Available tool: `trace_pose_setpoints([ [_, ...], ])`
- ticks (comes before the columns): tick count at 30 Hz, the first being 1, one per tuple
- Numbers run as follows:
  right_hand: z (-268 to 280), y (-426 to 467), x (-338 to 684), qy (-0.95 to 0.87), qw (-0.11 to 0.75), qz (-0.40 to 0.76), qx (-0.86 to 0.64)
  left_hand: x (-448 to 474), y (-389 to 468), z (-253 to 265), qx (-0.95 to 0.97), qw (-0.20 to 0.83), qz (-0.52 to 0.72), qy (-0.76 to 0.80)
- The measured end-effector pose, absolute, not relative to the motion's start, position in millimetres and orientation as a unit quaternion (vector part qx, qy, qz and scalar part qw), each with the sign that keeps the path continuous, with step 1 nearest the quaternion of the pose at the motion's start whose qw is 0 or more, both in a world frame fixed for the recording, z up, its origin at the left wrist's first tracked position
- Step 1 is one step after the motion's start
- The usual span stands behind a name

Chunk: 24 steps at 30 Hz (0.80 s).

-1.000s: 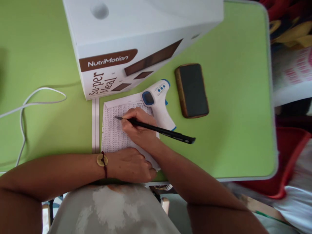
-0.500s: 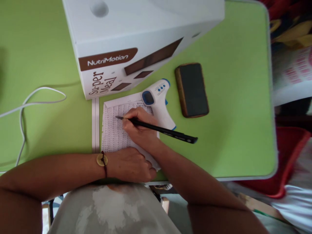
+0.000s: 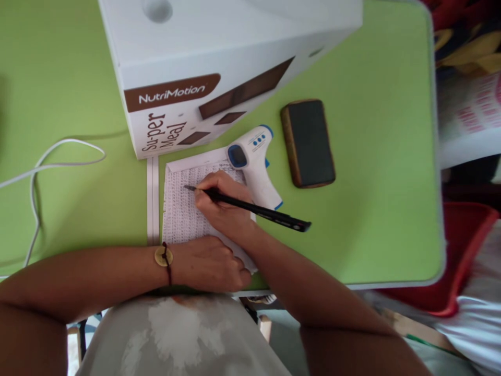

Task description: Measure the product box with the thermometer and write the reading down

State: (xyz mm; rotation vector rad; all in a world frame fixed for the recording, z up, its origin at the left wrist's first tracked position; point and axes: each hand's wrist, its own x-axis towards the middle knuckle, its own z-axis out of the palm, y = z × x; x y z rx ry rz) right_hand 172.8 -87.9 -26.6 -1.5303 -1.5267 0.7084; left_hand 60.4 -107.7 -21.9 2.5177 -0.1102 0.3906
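Note:
My right hand (image 3: 223, 203) is closed around a black pen (image 3: 270, 213), its tip against a sheet of paper (image 3: 178, 209) filled with rows of small handwriting. The pen slants down to the right, its back end over the green table. Across the sheet's lower edge lies my left hand (image 3: 211, 263), its fingers curled in and their undersides hidden; a dark cord with a gold-coloured disc circles that wrist. A white and blue infrared thermometer (image 3: 258, 169) rests on the paper's right side, just beyond my right hand.
A large white box (image 3: 168, 128) printed "NutriMotion" stands behind the paper. Right of the thermometer lies a dark-topped block (image 3: 309, 143) with brown sides. A white cable (image 3: 35, 193) loops at the left. Past the table's right edge is a red tub (image 3: 465, 256).
The pen's back end has swung slightly left and down, and my right hand has shifted a touch left. My left hand stays in place.

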Motion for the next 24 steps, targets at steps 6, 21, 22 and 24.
trace_pose_setpoints([
  [6, -19.0, -83.7, 162.6, -0.63, 0.474, 0.217, -0.576, 61.0, -107.7, -22.6, 0.944, 0.3, 0.134, -0.04],
  [21, -21.7, -84.1, 166.1, -0.626, 0.478, 0.219, -0.575, 60.9, -107.2, -19.6, 0.945, 0.301, 0.118, -0.042],
  [22, -21.8, -84.1, 166.2, -0.628, 0.477, 0.217, -0.575, 60.8, -107.4, -19.9, 0.945, 0.301, 0.12, -0.042],
  [24, -22.2, -84.2, 166.6, -0.632, 0.471, 0.214, -0.577, 60.6, -107.8, -20.4, 0.945, 0.3, 0.121, -0.042],
])
